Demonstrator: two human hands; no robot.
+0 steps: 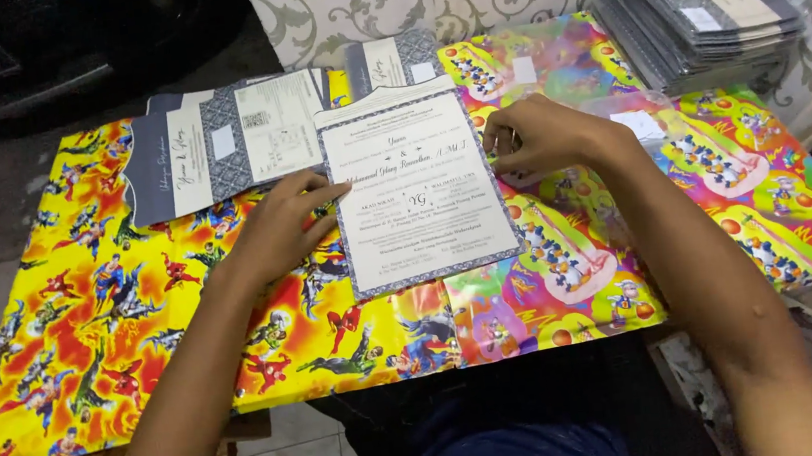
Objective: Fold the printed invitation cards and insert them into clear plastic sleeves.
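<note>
We are looking down at one card (419, 191) lying flat on two sheets of bright wrapping paper. Our left hand (277, 226) is resting at the card's left edge, its fingers stretched out and close together, the tips pressing down on the card's border rather than pinching it. Our right hand (542, 133) is sitting at the card's right edge with its fingers curled; they are touching the edge, and they seem to be meeting a clear sleeve (631, 124) lying just to the right of that hand (whether they are actually pinching it, we cannot tell).

The card is spanning the gap between the two hands, partly on the yellow sheet (84, 322) under the left hand and partly on the multicoloured sheet (722, 175) under the right hand.

Just beyond the left hand, a loose spread of blue-grey cards (226, 141) is lying fanned on the yellow sheet; we are counting at least four, though they are overlapping too much for a sure number. Well beyond the right hand, one stack of sleeved cards (699, 6) is sitting at the far corner (too many to count).
</note>
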